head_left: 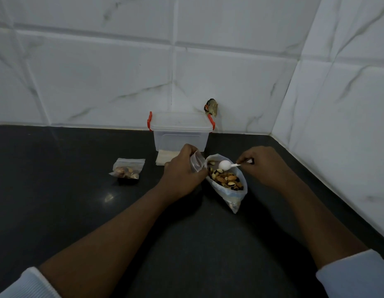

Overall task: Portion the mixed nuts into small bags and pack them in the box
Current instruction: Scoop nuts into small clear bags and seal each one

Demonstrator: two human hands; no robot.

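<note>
Pushed-up white sleeves (356, 274) at the bottom, both forearms reaching out over the dark counter (79, 211). Left hand (182, 168) has its fingers curled round a small zip bag (196, 162), held right beside the big bag of mixed nuts (227, 183) lying open on the counter. Right hand (262, 164) is pinching the handle of a white spoon (224, 165), whose bowl sits over the nuts; can't tell if it's loaded. Looks like the scoop-and-fill step to me. My tip: get the little bag's mouth properly open and tipped toward the spoon, keep it touching the big bag's rim so strays drop back in, and don't overfill or the zip won't close. One filled little bag (127, 171) sits off to the left, and the box (181, 131) is at the back against the wall with its lid on, with a stack of empty bags (163, 161) in front of it.
</note>
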